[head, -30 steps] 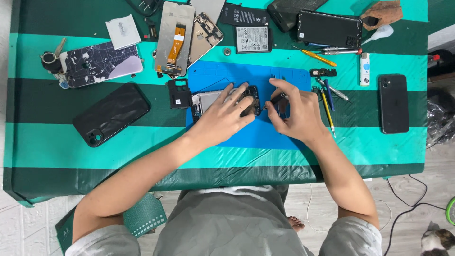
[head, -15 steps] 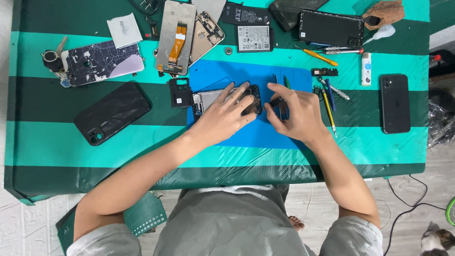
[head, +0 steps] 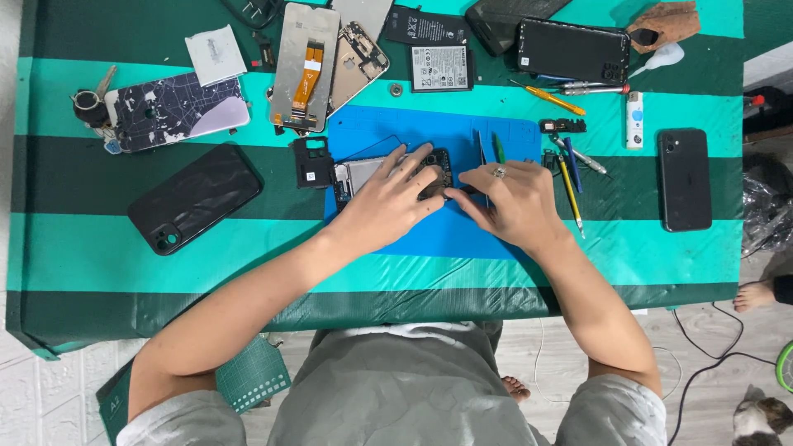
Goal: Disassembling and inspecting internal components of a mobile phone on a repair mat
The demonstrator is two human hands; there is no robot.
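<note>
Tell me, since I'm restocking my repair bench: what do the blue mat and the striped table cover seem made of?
Blue mat: probably silicone or rubber, matte, lying flat with moulded grooves near its top edge. Table cover: looks like plastic-coated sheeting, faintly glossy, draping over the front edge.

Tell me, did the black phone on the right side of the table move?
No. The black phone lies where it was, beside the white lighter, near the table's right edge.

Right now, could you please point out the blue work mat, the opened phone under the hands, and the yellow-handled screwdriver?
Blue rubber work mat (head: 429, 235): head view, bare front part.
Opened black phone (head: 357, 172): head view, exposed left end.
Yellow-handled screwdriver (head: 555, 100): head view, handle.
</note>
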